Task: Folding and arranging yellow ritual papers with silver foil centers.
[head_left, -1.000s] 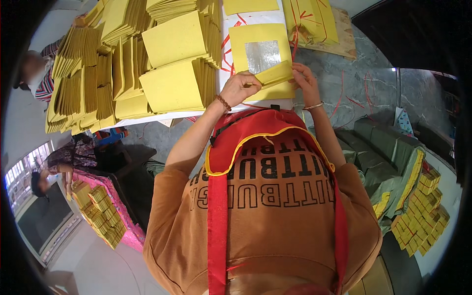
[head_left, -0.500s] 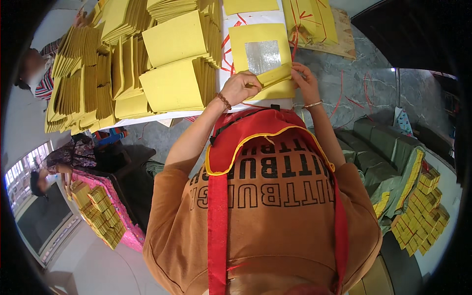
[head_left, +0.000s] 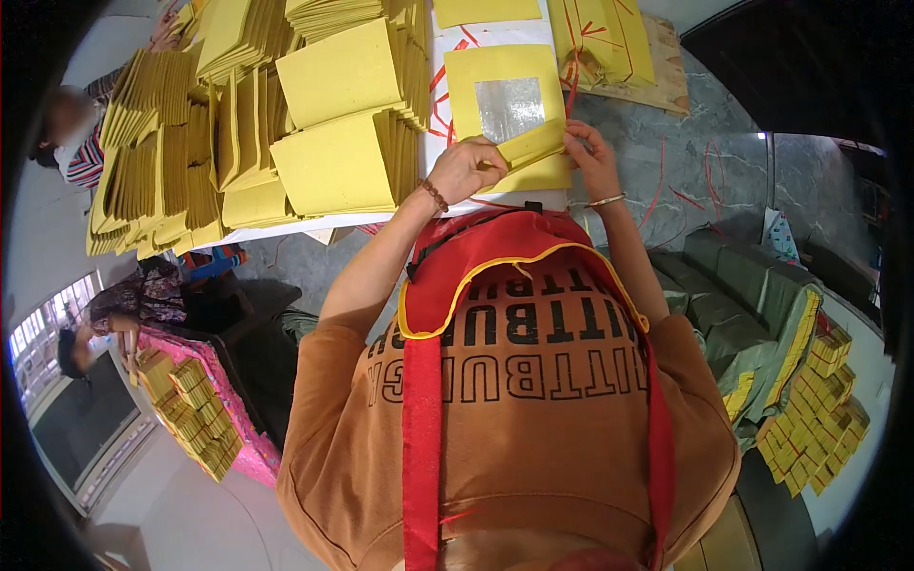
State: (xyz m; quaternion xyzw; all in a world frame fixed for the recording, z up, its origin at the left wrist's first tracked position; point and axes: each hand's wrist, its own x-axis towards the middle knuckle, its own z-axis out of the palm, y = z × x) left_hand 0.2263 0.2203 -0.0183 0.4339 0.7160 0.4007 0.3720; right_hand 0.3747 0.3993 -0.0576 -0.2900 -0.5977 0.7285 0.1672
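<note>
In front of me on the table lies a yellow paper sheet [head_left: 497, 65] with a silver foil square [head_left: 510, 109] in its middle. A narrow folded strip of yellow paper [head_left: 533, 146] runs slantwise across its near part. My left hand [head_left: 466, 171] pinches the strip's left end, fingers closed. At the strip's right end, the fingers of my right hand [head_left: 594, 162] are closed on the paper. Whether the strip is part of the sheet beneath or a separate piece, I cannot tell.
Stacks of folded yellow paper [head_left: 333, 162] fill the table's left side. Red ties [head_left: 440, 90] lie beside the sheet. A tied yellow bundle [head_left: 609, 48] rests on a wooden board at the far right. Another person's hand [head_left: 164, 33] is at the far left; yellow bundles [head_left: 824, 419] are stacked lower right.
My hands and the strip are almost where they were. At the far left, the other person's head and arm have shifted slightly.
</note>
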